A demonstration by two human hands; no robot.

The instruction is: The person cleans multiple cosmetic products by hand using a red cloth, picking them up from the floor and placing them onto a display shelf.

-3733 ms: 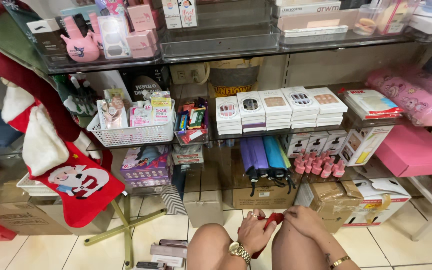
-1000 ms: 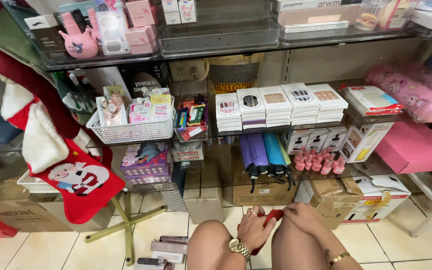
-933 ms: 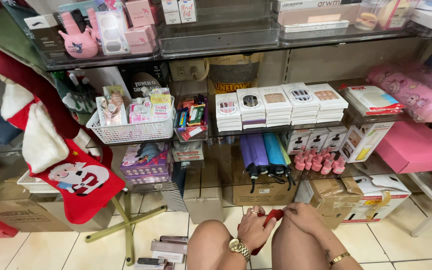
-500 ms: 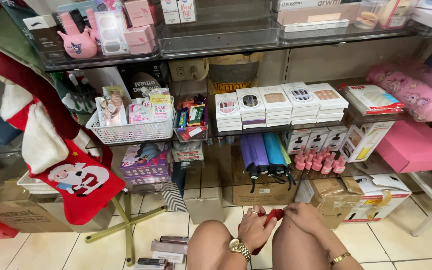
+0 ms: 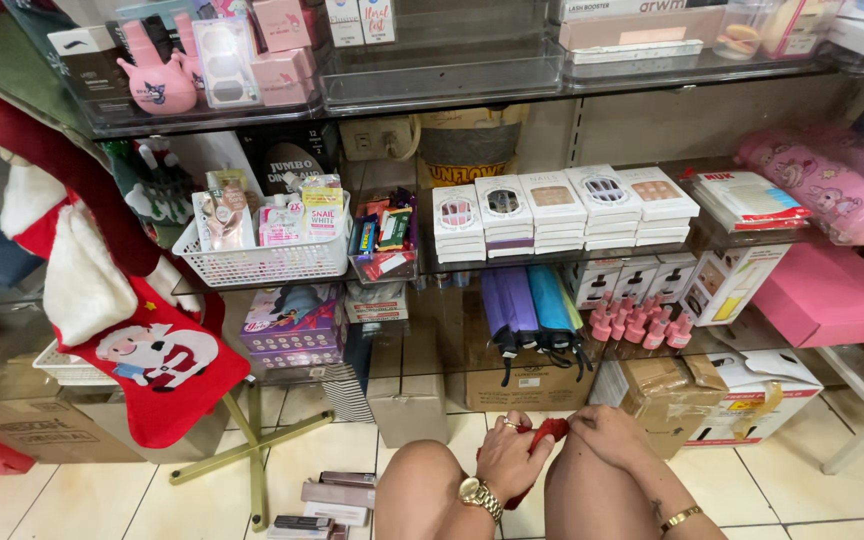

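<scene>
**Both hands meet on a red item low in the frame**

Both hands sit at the bottom centre of the frame, between the person's bare knees. Her left hand [image 5: 508, 462], with a gold watch [image 5: 476, 494] on the wrist, is curled closed around a small red object [image 5: 548, 434], which pokes out between the two hands; what kind of thing it is I cannot tell. The right hand [image 5: 607, 436], a thin gold bracelet [image 5: 683, 516] on its wrist, is loosely bent with its fingertips touching the same red object.

Above the hands, mid-frame, folded umbrellas [image 5: 527, 308] in purple and blue hang off a glass shelf [image 5: 712, 240]. A white basket [image 5: 262, 262] of packets sits left of centre, and a red Christmas stocking [image 5: 147, 365] hangs at the left. Small flat boxes [image 5: 327, 498] lie on the tiled floor [image 5: 72, 500] at the lower left.
</scene>
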